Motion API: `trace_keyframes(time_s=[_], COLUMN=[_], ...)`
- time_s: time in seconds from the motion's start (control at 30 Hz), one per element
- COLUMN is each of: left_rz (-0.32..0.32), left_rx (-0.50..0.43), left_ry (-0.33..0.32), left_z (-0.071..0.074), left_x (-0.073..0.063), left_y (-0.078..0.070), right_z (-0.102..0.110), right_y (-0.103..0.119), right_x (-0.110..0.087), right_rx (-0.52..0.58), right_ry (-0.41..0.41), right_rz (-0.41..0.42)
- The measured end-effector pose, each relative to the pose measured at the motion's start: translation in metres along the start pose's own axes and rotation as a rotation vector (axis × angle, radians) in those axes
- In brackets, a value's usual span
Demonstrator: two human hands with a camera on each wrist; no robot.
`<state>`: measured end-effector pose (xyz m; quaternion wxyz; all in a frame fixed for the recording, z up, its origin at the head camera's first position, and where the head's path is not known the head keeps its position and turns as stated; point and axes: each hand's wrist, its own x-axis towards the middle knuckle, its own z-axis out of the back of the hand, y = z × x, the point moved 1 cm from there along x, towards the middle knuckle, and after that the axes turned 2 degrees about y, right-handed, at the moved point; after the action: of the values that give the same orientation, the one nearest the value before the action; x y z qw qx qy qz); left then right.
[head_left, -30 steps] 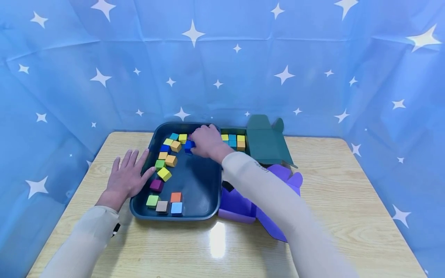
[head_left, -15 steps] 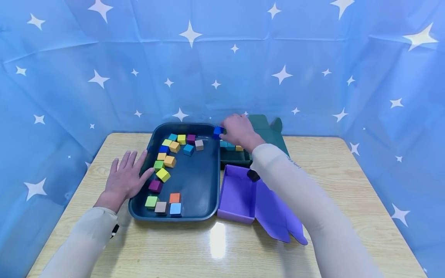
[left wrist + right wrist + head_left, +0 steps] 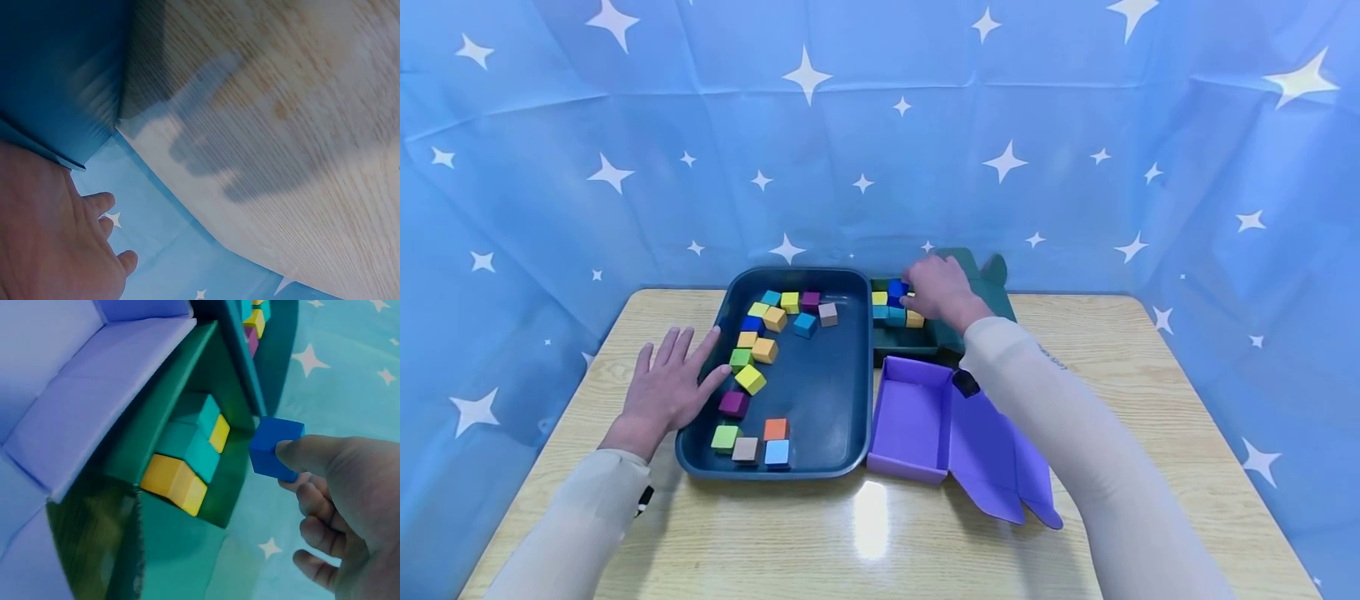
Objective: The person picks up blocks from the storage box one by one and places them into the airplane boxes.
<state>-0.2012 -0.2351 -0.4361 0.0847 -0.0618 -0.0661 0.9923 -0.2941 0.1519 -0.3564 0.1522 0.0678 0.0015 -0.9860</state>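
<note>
My right hand (image 3: 942, 290) pinches a dark blue cube (image 3: 273, 449) between thumb and fingers, over the back of the open green box (image 3: 917, 352). Inside that box sit teal cubes (image 3: 187, 440), an orange cube (image 3: 165, 475) and yellow ones, side by side in rows. My left hand (image 3: 672, 379) lies with fingers spread and its thumb at the left rim of the dark blue tray (image 3: 823, 400); in the left wrist view the hand (image 3: 56, 231) is against the tray's outer wall (image 3: 62, 69). Several coloured cubes are scattered in the tray, mostly along its left side.
An open purple box (image 3: 912, 412) stands right of the tray, its lid (image 3: 1000, 454) folded out to the right. The green box's lid (image 3: 992, 283) leans open behind my right hand. A starry blue cloth (image 3: 880, 142) hangs behind the wooden table (image 3: 1150, 433).
My right hand picked the blue cube out of the tray's back, carried it right past the rim, and is now above the green box. The left hand stays in place.
</note>
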Motion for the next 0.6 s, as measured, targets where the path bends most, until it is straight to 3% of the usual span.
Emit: trace_keyframes(time_s=[0.23,0.6], left_rz=[0.001,-0.001], left_rx=[0.012,0.004], left_ry=[0.01,0.007], left_z=[0.003,0.001], left_x=[-0.003,-0.002], left_y=[0.004,0.009], right_z=[-0.02,-0.047], right_y=[0.001,0.019], right_x=[0.002,0.009], right_rx=[0.002,-0.117], right_ry=[0.037,0.073], right_rz=[0.018,0.076])
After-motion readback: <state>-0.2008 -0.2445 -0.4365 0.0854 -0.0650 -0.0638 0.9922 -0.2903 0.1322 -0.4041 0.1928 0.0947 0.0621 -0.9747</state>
